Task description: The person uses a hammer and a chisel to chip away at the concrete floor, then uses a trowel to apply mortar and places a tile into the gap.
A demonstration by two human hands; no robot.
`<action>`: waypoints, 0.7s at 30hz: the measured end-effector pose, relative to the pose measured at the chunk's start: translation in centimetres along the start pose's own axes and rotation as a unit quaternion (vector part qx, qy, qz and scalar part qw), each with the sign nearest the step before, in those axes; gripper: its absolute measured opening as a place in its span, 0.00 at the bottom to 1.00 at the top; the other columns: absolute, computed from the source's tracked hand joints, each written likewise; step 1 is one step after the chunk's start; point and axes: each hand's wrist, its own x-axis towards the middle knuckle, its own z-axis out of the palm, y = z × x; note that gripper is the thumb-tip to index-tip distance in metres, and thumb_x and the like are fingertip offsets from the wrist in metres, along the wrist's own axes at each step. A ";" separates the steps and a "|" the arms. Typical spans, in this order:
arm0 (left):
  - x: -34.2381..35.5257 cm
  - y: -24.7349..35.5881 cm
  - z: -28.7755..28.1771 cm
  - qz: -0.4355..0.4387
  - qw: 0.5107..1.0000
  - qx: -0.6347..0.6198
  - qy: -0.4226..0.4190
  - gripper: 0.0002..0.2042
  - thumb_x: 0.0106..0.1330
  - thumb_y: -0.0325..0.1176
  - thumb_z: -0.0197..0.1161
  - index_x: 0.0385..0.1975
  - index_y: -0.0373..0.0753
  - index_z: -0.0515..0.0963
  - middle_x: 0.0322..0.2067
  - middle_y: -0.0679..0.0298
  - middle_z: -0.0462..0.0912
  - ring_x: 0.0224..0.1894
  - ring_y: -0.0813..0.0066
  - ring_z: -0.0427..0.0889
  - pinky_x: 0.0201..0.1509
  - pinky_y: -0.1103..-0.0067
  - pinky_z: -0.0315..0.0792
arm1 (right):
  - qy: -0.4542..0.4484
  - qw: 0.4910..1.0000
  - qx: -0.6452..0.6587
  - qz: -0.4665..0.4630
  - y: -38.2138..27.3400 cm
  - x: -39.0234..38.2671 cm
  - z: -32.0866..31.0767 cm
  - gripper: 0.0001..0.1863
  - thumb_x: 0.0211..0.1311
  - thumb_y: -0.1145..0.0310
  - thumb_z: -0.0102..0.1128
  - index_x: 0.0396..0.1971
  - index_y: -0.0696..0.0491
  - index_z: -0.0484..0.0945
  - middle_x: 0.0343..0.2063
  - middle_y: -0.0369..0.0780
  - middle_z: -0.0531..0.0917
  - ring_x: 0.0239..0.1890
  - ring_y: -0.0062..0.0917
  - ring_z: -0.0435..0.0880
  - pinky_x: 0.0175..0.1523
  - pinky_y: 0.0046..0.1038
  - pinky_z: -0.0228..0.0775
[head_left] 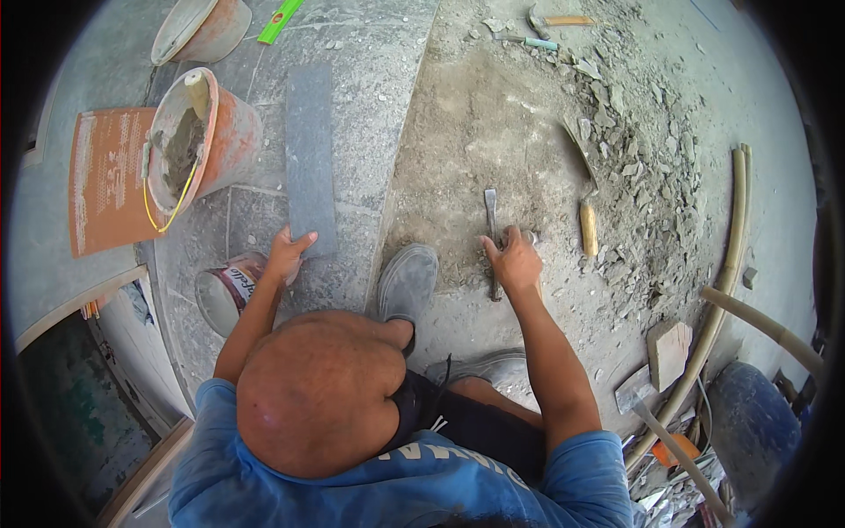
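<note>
Chisel (491, 209), partly hidden: the right hand (518, 261) lies across its middle, so whether the fingers are clamped on it cannot be told; a small metallic end beside the knuckles is also hard to make out. At the left hand (289, 255), the thumb extends over the near end of the grey strip (310, 150); the other fingers are largely concealed, and their closure cannot be determined. From where one stands, the trowel's blade (579, 154) shows almost edge-on, and the upper bucket (204, 31) is cut off by the rim of view.

Materials: the chisel is slim, dull metal, flattened at one end; the strip is a flat, straight-sided rectangle; the trowel's handle (589, 229) is rounded wood; the rubble (629, 167) is angular and flaky.

Orientation: the chisel rests above gritty, dusty ground (466, 106), before the person and right of the left shoe (409, 277), its broad tip directed away from the person. Its long axis runs fore and aft, roughly parallel to the strip's.
</note>
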 end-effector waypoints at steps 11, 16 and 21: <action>-0.6 3.3 5.3 0.321 0.643 0.635 0.284 0.24 0.57 0.41 0.69 0.47 0.30 0.72 0.41 0.47 0.74 0.48 0.48 0.70 0.54 0.64 0.65 | 0.011 0.991 0.131 -0.017 0.0 -3.6 3.3 0.29 0.62 0.64 0.53 0.62 0.56 0.60 0.48 0.57 0.76 0.45 0.53 0.78 0.49 0.47 0.71; 0.7 1.9 13.9 0.038 0.940 0.297 -0.160 0.22 0.66 0.44 0.63 0.50 0.34 0.71 0.43 0.57 0.77 0.44 0.71 0.76 0.48 0.75 0.71 | 0.064 0.973 0.222 -0.026 -6.5 -3.6 -0.9 0.28 0.61 0.66 0.55 0.59 0.63 0.63 0.39 0.59 0.79 0.42 0.53 0.80 0.48 0.45 0.71; 4.8 1.3 22.1 -0.117 0.970 -0.023 -0.210 0.19 0.72 0.48 0.54 0.46 0.37 0.71 0.28 0.65 0.76 0.30 0.74 0.76 0.37 0.76 0.72 | 0.041 0.944 0.314 -0.099 -10.4 -5.4 -5.1 0.23 0.62 0.63 0.58 0.52 0.63 0.72 0.37 0.54 0.82 0.37 0.47 0.83 0.43 0.39 0.74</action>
